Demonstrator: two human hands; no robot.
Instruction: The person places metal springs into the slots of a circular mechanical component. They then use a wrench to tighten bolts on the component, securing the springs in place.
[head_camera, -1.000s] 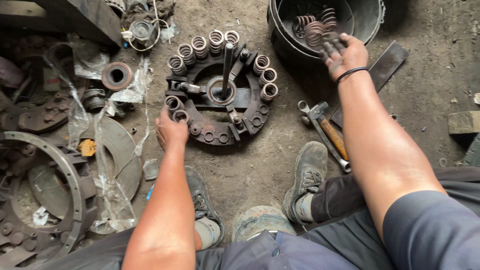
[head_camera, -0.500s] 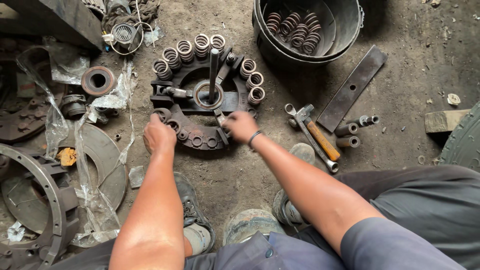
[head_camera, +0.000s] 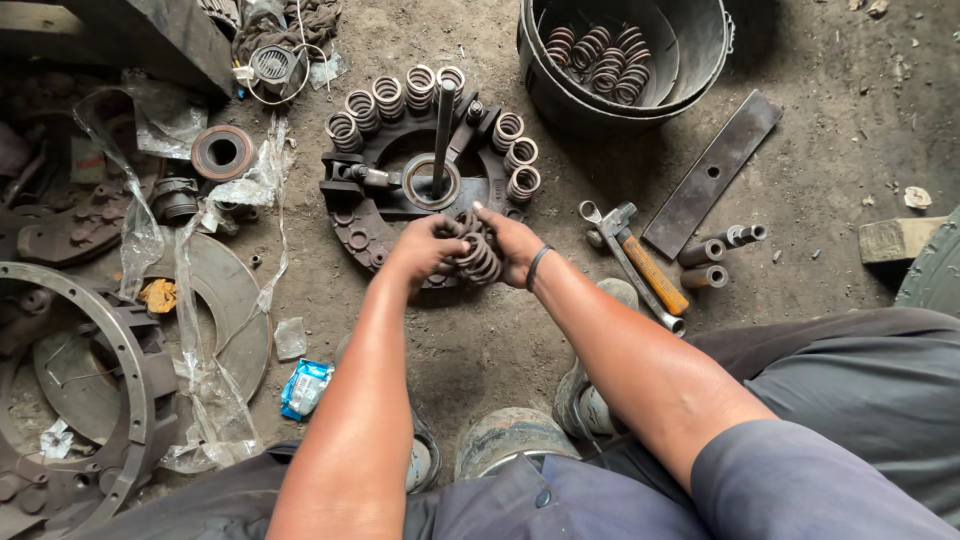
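Note:
A round dark clutch pressure plate (head_camera: 360, 235) lies on the dirt floor, with several coil springs (head_camera: 420, 88) standing around its far rim and a metal rod (head_camera: 442, 135) upright in its centre ring. Over the plate's near edge, my left hand (head_camera: 422, 248) and my right hand (head_camera: 510, 242) meet around a cluster of coil springs (head_camera: 477, 252). Both hands grip these springs between them. A dark band circles my right wrist.
A black bucket (head_camera: 560, 95) with more springs (head_camera: 600, 50) stands at the back right. A hammer with an orange handle (head_camera: 650, 268), a wrench, short metal tubes (head_camera: 715, 255) and a flat steel bar (head_camera: 712, 172) lie right. Clutch discs (head_camera: 215, 300), a housing ring and plastic wrap lie left.
My right hand came from the bucket with springs to the plate's near edge. My left hand moved right from the plate's rim to join it on the springs.

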